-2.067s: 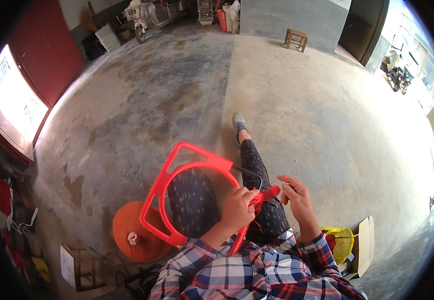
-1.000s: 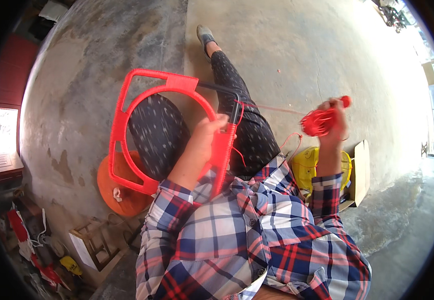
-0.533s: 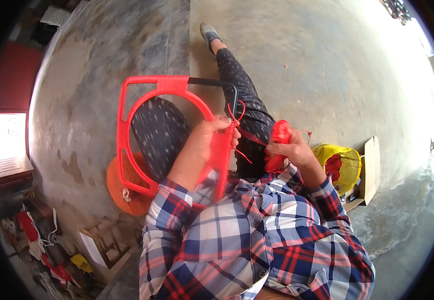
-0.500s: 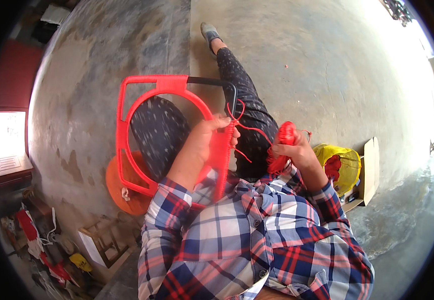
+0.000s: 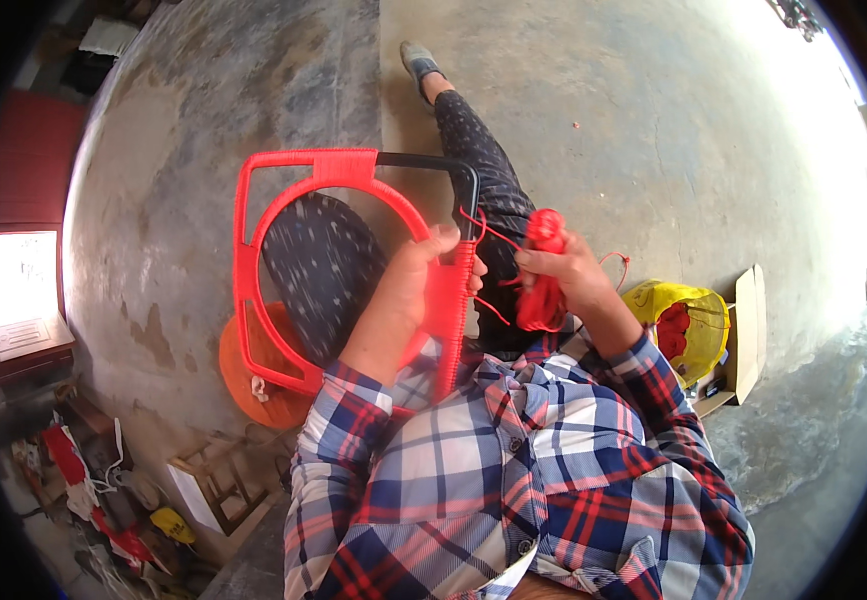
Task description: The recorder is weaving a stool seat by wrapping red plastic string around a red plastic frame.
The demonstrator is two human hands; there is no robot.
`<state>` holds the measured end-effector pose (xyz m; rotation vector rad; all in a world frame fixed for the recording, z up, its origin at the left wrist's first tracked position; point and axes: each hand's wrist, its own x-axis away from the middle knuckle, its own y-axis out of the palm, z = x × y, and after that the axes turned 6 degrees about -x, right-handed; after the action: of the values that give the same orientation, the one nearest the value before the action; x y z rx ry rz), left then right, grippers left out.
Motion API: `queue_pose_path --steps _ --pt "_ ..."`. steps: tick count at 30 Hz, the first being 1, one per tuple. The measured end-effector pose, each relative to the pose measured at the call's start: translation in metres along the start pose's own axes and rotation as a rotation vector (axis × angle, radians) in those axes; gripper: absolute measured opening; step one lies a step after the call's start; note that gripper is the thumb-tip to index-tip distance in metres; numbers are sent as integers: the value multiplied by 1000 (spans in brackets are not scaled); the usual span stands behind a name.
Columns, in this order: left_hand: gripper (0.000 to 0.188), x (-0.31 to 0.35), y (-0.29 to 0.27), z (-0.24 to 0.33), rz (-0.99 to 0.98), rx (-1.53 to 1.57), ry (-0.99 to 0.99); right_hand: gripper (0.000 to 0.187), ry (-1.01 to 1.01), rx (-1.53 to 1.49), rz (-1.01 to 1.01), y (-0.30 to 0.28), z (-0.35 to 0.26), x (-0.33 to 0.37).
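A squarish frame (image 5: 344,165) with a ring inside it rests over my lap, mostly wrapped in red cord. Bare black bar (image 5: 416,160) shows along its top right and around the upper right corner. My left hand (image 5: 404,285) grips the frame's right side, thumb on the wrapped part near the corner. In my right hand (image 5: 576,272) is a bundle of red cord (image 5: 542,302), held just right of the frame. A red strand (image 5: 499,236) runs from that bundle to the bar above my left thumb. A loose cord end hangs below the left fingers.
An orange round stool (image 5: 244,385) stands at lower left, partly behind the frame. To the right, a yellow bag (image 5: 682,335) with red contents sits by an open cardboard box (image 5: 746,340). A small wooden stool (image 5: 219,485) and scattered cloths (image 5: 74,465) lie at lower left.
My right hand has moved left and upward with the cord bundle, closer to the frame. The cord loop by the corner has become smaller. My left hand keeps its grip.
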<state>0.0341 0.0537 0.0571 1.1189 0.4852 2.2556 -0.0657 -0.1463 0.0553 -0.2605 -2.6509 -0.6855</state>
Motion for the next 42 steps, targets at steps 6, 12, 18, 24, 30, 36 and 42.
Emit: queue_pose_path --steps 6,12,18,24,30,36,42 --pt "19 -2 1 9 -56 88 8 11 -11 239 -83 -29 9 50" --pt "10 -6 -8 2 -54 8 27 15 -49 -148 173 -83 19 32" --pt "12 1 -9 -4 -53 7 -25 13 -260 -534 567 -216 33 25" --pt "15 -3 -1 -11 22 34 38 34 -216 -59 253 -83 -35 -23" --pt "56 -11 1 -27 199 9 583 21 -567 1099 -124 29 -63 -55" --pt "58 -12 1 -24 55 34 466 32 -645 1460 -300 23 -33 -75" --pt "45 -16 -9 -22 -43 158 264 56 -888 1028 287 -16 -1 -44"
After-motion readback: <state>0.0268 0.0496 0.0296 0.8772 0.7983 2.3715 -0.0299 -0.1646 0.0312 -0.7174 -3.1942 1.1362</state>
